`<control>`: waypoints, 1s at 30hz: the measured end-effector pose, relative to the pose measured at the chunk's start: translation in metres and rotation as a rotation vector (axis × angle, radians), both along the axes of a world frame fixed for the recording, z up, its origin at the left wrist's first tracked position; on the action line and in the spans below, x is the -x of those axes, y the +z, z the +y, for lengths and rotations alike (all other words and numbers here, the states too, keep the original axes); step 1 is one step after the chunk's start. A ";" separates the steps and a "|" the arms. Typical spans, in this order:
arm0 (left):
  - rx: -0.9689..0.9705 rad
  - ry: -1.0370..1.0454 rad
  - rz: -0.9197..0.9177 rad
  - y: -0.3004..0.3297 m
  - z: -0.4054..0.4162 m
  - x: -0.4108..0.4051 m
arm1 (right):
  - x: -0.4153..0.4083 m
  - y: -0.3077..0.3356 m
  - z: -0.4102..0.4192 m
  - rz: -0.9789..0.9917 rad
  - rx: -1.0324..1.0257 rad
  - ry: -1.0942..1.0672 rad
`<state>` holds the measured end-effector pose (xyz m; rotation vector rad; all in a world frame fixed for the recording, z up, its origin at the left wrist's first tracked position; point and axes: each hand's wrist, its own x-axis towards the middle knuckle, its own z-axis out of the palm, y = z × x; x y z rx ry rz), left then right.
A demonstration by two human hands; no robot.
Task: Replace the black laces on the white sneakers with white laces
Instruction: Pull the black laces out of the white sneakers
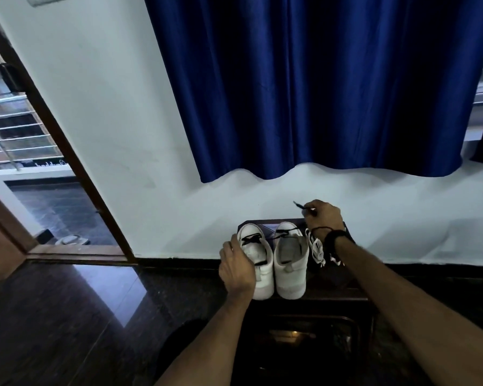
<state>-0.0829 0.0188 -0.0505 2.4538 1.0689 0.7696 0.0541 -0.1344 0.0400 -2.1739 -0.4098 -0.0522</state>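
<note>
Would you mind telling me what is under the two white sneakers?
A dark table is under the white sneakers; the white laces lie beside them. The soles cover the surface directly beneath.

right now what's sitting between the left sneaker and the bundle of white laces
The right sneaker stands between them in the head view, side by side with the left sneaker. The white laces lie just to its right on the dark stand.

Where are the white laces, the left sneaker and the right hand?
white laces (317,247), head view, on the middle of the bundle.
left sneaker (262,263), head view, on its upper beside the opening.
right hand (325,218), head view, on the back of the hand.
</note>
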 end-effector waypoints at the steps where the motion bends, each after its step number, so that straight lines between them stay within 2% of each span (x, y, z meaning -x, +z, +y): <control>1: -0.102 -0.029 0.050 0.000 0.003 -0.002 | 0.003 -0.003 -0.001 0.008 0.047 -0.008; 4: -0.333 -0.182 0.215 0.009 0.013 -0.009 | 0.026 -0.021 0.011 -0.115 0.026 0.028; 6: -0.415 -0.301 0.295 0.019 0.021 -0.017 | 0.044 -0.033 0.027 -0.233 0.056 0.108; 9: -0.438 -0.366 0.341 0.032 0.024 -0.029 | 0.060 -0.045 0.049 -0.307 0.420 0.180; 11: -0.426 -0.335 0.338 0.033 0.022 -0.032 | 0.063 -0.054 0.056 -0.304 0.505 0.166; 14: -0.415 -0.286 0.259 0.024 0.022 -0.031 | 0.062 -0.065 0.059 -0.262 0.425 0.075; 20: -0.630 -0.359 0.088 0.012 0.027 -0.032 | 0.062 -0.073 0.059 -0.274 0.226 0.019; 24: -0.568 -0.392 0.068 0.007 0.031 -0.035 | 0.063 -0.073 0.061 -0.216 0.137 0.022; 28: -0.425 -0.247 -0.158 0.002 0.030 -0.022 | 0.065 -0.071 0.064 -0.138 0.118 0.019; 30: -0.345 -0.193 -0.211 0.002 0.026 -0.022 | 0.064 -0.071 0.064 -0.141 0.119 0.017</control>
